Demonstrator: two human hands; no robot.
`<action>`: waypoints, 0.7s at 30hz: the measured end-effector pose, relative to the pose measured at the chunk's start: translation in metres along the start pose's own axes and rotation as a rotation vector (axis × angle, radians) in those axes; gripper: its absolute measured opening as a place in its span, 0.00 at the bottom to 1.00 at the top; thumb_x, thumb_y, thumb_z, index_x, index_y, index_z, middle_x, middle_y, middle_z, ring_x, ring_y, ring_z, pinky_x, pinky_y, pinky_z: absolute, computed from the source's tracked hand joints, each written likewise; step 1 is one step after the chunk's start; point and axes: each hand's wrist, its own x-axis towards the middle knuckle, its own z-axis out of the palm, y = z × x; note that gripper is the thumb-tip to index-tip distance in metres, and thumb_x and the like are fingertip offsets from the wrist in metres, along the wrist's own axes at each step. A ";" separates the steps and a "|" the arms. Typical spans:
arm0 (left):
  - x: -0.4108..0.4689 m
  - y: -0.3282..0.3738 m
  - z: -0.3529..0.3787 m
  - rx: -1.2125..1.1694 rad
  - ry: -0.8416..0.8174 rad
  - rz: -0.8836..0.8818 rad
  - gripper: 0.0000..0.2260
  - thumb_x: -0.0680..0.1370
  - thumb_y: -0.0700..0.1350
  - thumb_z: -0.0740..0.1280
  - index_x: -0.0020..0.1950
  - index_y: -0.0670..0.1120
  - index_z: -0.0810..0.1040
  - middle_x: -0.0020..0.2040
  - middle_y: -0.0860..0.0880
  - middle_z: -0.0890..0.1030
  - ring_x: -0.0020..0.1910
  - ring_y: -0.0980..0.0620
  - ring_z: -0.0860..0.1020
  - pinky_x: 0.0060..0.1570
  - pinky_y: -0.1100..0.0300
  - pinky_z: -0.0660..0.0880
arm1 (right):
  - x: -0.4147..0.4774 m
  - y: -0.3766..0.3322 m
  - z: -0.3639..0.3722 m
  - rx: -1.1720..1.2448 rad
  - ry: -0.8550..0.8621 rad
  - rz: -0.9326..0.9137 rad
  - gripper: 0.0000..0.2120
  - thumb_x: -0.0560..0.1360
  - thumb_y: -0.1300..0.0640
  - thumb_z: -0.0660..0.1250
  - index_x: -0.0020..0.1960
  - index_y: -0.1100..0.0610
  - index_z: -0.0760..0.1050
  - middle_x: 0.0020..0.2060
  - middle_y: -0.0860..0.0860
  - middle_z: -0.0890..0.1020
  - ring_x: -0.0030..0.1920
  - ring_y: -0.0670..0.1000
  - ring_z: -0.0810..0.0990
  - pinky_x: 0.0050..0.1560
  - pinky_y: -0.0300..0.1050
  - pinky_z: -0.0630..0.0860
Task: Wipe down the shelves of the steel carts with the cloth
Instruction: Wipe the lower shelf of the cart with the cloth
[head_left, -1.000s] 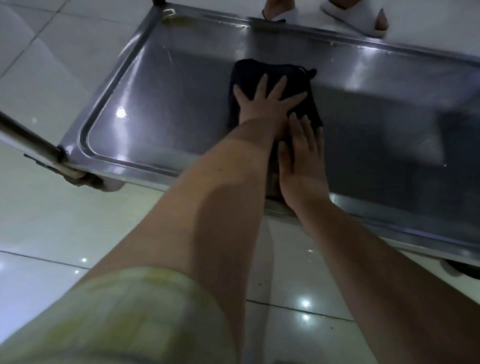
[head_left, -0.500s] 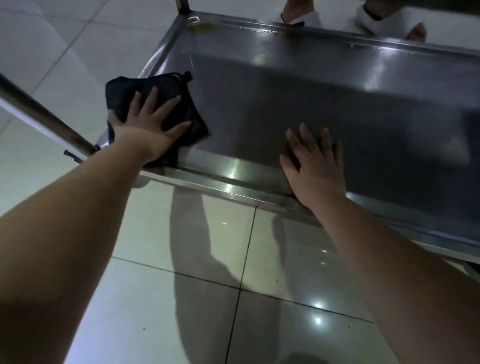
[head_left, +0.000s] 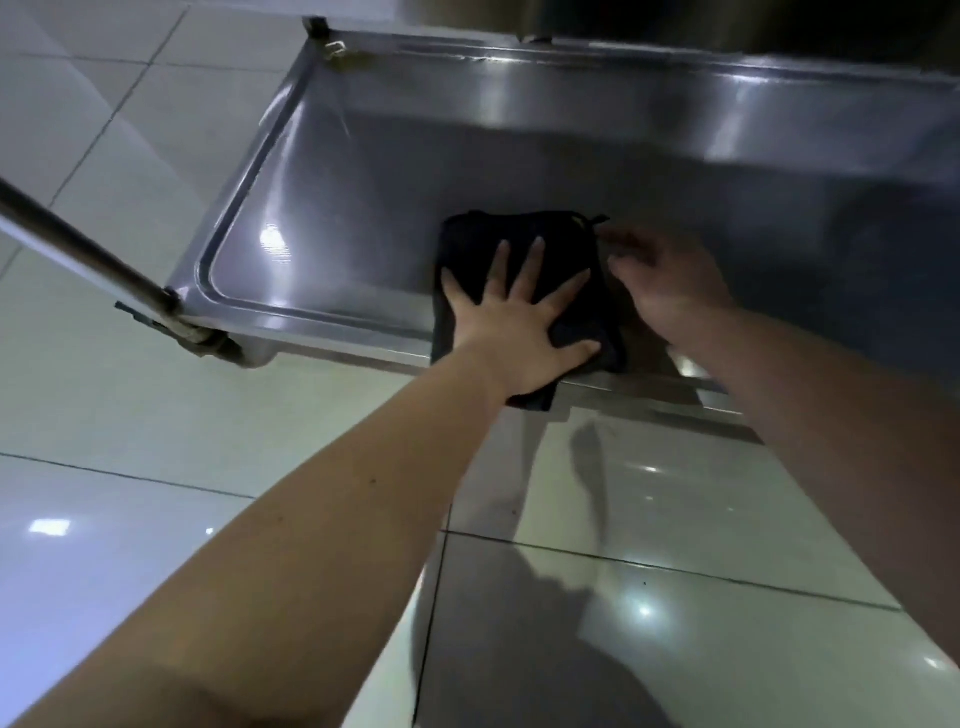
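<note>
- L hand (head_left: 519, 332): palm down, flat on the cloth. Fingers straight & splayed wide toward 12 o'clock, thumb out toward 3 o'clock. Presses only, no grip.
- cloth (head_left: 563, 239): dark, folded to a rough rectangle, approx. 12 o'clock from view centre. Lies on the steel shelf at its near edge. Its 6 o'clock end laps over the front rim & hangs a bit past it.
- R hand (head_left: 670, 280): at 3 o'clock of the cloth, just beside its R edge, motion-blurred. Fingers apart & loosely bent, nothing held. Fingertips near the cloth's 1 o'clock corner; can't tell if they touch it or the shelf.
- shelf (head_left: 363, 197): low shelf of the cart, flat steel w/ raised rim & rounded corners, shiny, w/ a light glare at 9 o'clock of the cloth.
- post (head_left: 78, 244): steel tube, runs from the 9 o'clock edge of view down to the shelf's near-L corner, meets it at a bracket (head_left: 202, 338).
- floor (head_left: 156, 415): glossy pale tiles w/ grout lines & light spots. Arm shadows at 6 o'clock, below the shelf's front rim.
- Both forearms bare, reaching in from 6–7 o'clock (L) & 4 o'clock (R).
</note>
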 end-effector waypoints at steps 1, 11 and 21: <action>0.006 0.030 0.002 -0.002 -0.007 0.040 0.34 0.70 0.75 0.47 0.74 0.69 0.42 0.79 0.52 0.37 0.77 0.43 0.36 0.60 0.23 0.36 | -0.003 0.008 -0.017 -0.050 -0.030 0.002 0.18 0.77 0.61 0.63 0.64 0.48 0.77 0.55 0.44 0.79 0.54 0.39 0.74 0.47 0.25 0.63; 0.020 0.200 0.003 -0.167 -0.022 0.181 0.31 0.76 0.67 0.54 0.77 0.59 0.55 0.80 0.52 0.43 0.78 0.47 0.39 0.64 0.27 0.34 | -0.038 0.083 -0.097 -0.029 0.128 0.256 0.18 0.79 0.62 0.57 0.65 0.50 0.76 0.64 0.47 0.77 0.60 0.46 0.74 0.55 0.33 0.65; -0.013 0.145 -0.024 -0.954 0.347 -0.320 0.25 0.73 0.45 0.73 0.67 0.45 0.69 0.61 0.44 0.73 0.57 0.47 0.74 0.58 0.57 0.72 | -0.068 0.100 -0.088 -0.193 -0.051 0.019 0.22 0.79 0.65 0.61 0.72 0.57 0.69 0.75 0.56 0.65 0.77 0.58 0.56 0.75 0.43 0.49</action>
